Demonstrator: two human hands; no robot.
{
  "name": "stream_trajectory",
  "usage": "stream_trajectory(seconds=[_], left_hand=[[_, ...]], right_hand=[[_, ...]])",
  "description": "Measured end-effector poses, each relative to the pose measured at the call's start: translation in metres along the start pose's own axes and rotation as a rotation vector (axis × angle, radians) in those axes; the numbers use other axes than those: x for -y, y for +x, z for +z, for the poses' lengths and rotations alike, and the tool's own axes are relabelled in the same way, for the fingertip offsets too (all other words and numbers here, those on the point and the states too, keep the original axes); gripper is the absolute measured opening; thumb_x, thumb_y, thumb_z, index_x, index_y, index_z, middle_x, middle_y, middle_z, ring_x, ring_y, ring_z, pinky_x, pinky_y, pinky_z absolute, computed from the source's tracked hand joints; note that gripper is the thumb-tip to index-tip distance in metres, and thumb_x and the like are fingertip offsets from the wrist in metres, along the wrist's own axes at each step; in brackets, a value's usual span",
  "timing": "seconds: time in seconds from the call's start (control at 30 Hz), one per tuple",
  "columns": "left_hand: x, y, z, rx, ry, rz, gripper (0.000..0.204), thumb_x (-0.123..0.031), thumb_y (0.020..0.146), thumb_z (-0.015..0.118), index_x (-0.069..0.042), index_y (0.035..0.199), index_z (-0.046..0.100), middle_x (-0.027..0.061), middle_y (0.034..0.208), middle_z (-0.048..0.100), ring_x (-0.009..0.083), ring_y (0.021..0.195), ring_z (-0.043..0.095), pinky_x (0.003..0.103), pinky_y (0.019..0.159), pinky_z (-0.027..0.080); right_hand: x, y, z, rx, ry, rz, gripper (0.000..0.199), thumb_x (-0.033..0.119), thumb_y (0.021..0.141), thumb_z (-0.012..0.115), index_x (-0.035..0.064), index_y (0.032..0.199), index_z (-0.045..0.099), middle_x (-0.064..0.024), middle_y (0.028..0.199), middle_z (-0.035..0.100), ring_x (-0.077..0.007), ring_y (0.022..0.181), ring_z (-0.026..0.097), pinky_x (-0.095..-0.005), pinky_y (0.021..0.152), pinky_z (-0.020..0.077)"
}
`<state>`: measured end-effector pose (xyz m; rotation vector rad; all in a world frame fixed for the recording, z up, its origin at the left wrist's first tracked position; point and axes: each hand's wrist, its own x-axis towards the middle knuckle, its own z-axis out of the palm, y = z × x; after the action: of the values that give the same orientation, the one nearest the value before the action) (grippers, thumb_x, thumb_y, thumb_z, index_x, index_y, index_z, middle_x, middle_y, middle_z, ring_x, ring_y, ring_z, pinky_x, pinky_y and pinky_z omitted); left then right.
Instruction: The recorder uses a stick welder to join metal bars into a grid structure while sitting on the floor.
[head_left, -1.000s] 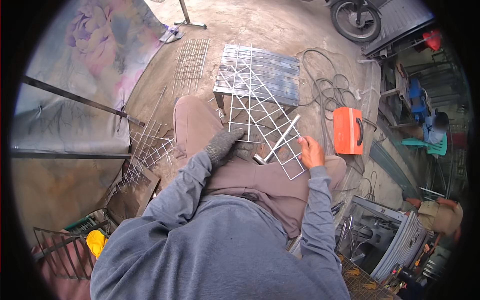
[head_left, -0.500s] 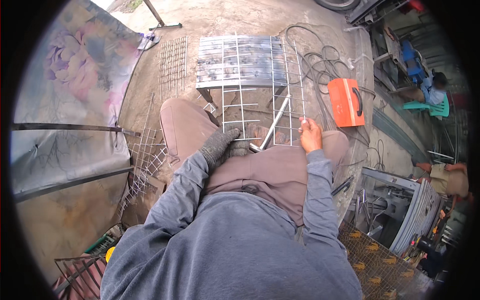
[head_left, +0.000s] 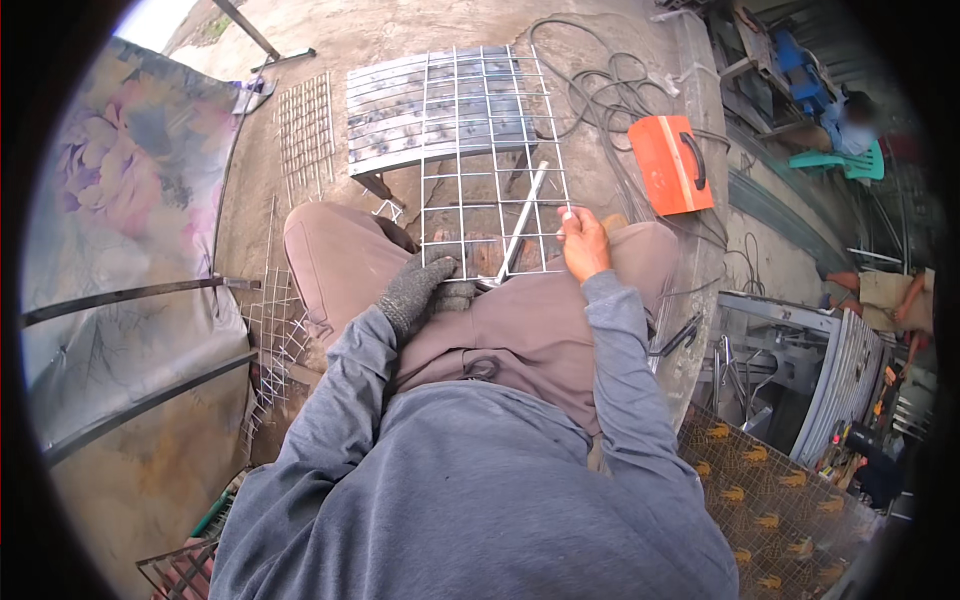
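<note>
A pale wire mesh [head_left: 461, 206] stretches in front of my knees and over the near part of a low slatted metal bench [head_left: 385, 120]. My left hand [head_left: 425, 290], in a grey knitted glove, closes on the mesh's near left corner. At its near right edge my bare right hand [head_left: 584, 243] pinches a wire between thumb and fingers. The two mesh pieces now read as one grid; whether they overlap or only meet is unclear. Beneath the wires, a hammer-like metal tool [head_left: 522, 222] with a pale straight handle leans between my legs, its head partly hidden near my left hand.
An orange toolbox [head_left: 662, 166] with a black handle stands at right, near a coiled cable [head_left: 612, 82]. More mesh [head_left: 306, 125] lies beyond my left knee. A floral sheet [head_left: 110, 190] hangs at left. Another person [head_left: 852, 125] sits on a green chair at far right.
The mesh piece in my right hand has moved left to meet the piece in my left hand, closing the gap between them. The whole view has shifted slightly.
</note>
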<state>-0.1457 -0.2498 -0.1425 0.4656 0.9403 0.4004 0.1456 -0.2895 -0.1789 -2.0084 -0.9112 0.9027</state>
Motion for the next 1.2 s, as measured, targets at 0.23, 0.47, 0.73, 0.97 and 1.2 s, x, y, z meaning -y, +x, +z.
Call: stream_trajectory(seconds=[0.23, 0.47, 0.73, 0.97, 1.2], left_hand=[[0.0, 0.0, -0.005, 0.002, -0.03, 0.003, 0.014, -0.013, 0.104, 0.057, -0.004, 0.114, 0.059, 0.0102, 0.09, 0.067, 0.023, 0.072, 0.066, 0.035, 0.064, 0.059], [-0.001, 0.001, -0.006, 0.011, -0.03, -0.022, 0.016, -0.013, 0.103, 0.059, -0.004, 0.115, 0.061, 0.0102, 0.094, 0.068, 0.0228, 0.078, 0.068, 0.036, 0.068, 0.06], [0.003, 0.003, -0.008, 0.025, -0.02, 0.001, 0.021, -0.015, 0.104, 0.058, -0.004, 0.121, 0.059, 0.0131, 0.096, 0.069, 0.0247, 0.076, 0.07, 0.036, 0.067, 0.062], [0.005, 0.007, -0.012, 0.069, -0.03, 0.017, 0.022, -0.015, 0.104, 0.057, -0.004, 0.123, 0.058, 0.0124, 0.096, 0.069, 0.0237, 0.077, 0.07, 0.035, 0.067, 0.061], [0.0, 0.003, -0.005, 0.054, 0.002, -0.007, 0.021, -0.016, 0.104, 0.057, -0.004, 0.122, 0.059, 0.0111, 0.096, 0.068, 0.022, 0.077, 0.069, 0.033, 0.067, 0.061]], right_hand=[[0.001, 0.0, 0.0, 0.024, 0.042, 0.05, 0.029, 0.026, 0.104, 0.052, 0.0053, 0.116, 0.069, -0.0057, 0.085, 0.072, -0.0158, 0.078, 0.072, -0.0336, 0.074, 0.0543], [-0.001, 0.003, -0.001, 0.065, 0.133, 0.117, 0.028, 0.025, 0.105, 0.053, 0.0045, 0.115, 0.069, -0.0034, 0.083, 0.07, -0.0134, 0.077, 0.07, -0.0311, 0.073, 0.0539], [-0.002, 0.003, 0.0, 0.061, 0.14, 0.13, 0.028, 0.023, 0.104, 0.054, 0.0029, 0.116, 0.069, -0.0046, 0.084, 0.07, -0.0138, 0.076, 0.07, -0.031, 0.073, 0.0552], [0.002, 0.0, 0.0, 0.053, 0.14, 0.122, 0.028, 0.023, 0.104, 0.054, 0.003, 0.116, 0.068, -0.006, 0.087, 0.072, -0.0149, 0.077, 0.072, -0.0314, 0.073, 0.0554], [-0.001, 0.0, 0.001, 0.048, 0.092, 0.093, 0.029, 0.027, 0.104, 0.054, 0.0042, 0.115, 0.069, -0.0056, 0.085, 0.072, -0.0149, 0.077, 0.072, -0.032, 0.073, 0.055]])
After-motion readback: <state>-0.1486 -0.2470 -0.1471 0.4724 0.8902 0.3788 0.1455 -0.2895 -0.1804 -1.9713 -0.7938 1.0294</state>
